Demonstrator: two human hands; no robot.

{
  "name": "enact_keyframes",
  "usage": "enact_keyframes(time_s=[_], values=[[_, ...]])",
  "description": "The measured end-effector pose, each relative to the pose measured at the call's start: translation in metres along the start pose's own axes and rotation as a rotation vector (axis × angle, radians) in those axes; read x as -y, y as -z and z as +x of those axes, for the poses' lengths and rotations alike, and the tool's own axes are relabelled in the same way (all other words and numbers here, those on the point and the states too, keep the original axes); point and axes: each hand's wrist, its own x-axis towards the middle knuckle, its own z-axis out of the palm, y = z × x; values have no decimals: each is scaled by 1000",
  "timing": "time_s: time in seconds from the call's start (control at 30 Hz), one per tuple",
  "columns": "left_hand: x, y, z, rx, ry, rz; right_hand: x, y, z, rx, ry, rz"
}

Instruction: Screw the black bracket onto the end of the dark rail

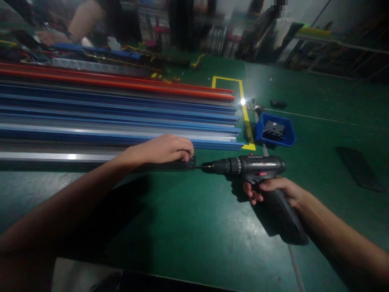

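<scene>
My right hand [273, 188] is wrapped round the handle of a black cordless drill [252, 165]. The drill lies level and points left, and its thin bit [202, 166] reaches a small black end plate [191, 162]. That plate sits at the right end of the nearest long dark and silver profile [91, 160]. My left hand [170, 149] lies over this end with its fingers curled down and pinched on the plate. Its fingertips partly hide the plate, and I cannot tell whether the bit sits in a screw.
Several blue profiles [121, 109] and a red one [152, 86] lie parallel behind. On the right are a blue bin [287, 140] with dark plates inside and a dark flat object [360, 168]. A co-worker's arm [85, 20] is at the far left, near wires.
</scene>
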Motion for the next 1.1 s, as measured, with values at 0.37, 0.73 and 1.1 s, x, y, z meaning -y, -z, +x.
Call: enact_keyframes(time_s=[0.37,0.73,1.1], values=[[4,-1,-4,-77,-4,53,0,2,-1,-16,-28,7],[8,-2,-6,-165,-91,63,-1,3,-1,-10,-22,2],[5,-6,-2,-158,-64,167,-2,2,0,0,-23,24]])
